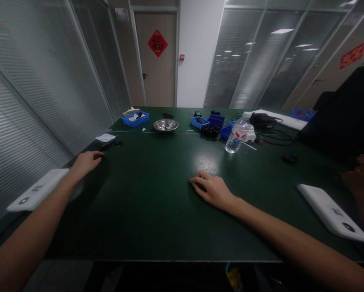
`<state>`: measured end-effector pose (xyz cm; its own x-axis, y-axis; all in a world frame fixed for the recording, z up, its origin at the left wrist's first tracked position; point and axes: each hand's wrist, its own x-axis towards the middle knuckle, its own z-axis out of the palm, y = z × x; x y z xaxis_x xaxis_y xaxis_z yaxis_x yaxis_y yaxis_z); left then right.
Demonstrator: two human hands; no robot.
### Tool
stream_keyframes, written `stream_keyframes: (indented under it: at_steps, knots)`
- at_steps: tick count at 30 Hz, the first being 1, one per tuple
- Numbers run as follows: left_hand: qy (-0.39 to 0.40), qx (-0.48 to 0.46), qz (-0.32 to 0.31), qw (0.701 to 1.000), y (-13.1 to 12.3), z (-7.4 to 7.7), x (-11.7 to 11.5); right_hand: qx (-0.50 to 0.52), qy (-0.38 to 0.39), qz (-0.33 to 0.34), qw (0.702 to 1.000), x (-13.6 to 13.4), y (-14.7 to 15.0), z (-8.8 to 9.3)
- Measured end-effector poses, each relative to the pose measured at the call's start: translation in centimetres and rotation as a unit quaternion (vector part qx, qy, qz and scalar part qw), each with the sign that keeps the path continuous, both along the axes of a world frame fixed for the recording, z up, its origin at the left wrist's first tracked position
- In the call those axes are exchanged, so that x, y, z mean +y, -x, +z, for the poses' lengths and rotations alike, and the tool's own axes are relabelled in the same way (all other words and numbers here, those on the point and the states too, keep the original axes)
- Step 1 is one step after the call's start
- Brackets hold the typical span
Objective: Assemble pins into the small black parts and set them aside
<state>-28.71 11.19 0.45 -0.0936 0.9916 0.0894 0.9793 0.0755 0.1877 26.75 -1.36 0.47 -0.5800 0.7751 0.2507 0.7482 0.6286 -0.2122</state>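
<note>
My right hand (210, 188) rests on the dark green table (151, 211) with its fingers curled and the thumb and index tips close together. A tiny thin thing seems to stick out at the tips, too small to name. Over at the table's left side lies my left hand (87, 163), its fingers loosely stretched and apart, with nothing visible in them. Just beyond its fingertips are a small black object (107, 145) and a white sheet of paper (105, 138).
A metal dish (165, 126) with small pieces, blue baskets (135, 119), a water bottle (238, 134) and black cables (279, 140) stand farther back. White devices (40, 190) lie left and right (332, 211). Another person's hand (360, 178) is at the right edge.
</note>
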Motion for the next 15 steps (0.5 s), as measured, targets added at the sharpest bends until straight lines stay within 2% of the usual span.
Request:
stream_keyframes:
  at_steps: [6,15]
  knots:
    - [0.005,-0.011,0.011,1.0,0.06,0.81,-0.34,-0.004,0.001,-0.002,1.0,0.04,-0.02,-0.01]
    - [-0.024,-0.022,0.029,0.999,0.14,0.54,-0.55,-0.008,0.0,0.001,1.0,0.04,-0.07,-0.09]
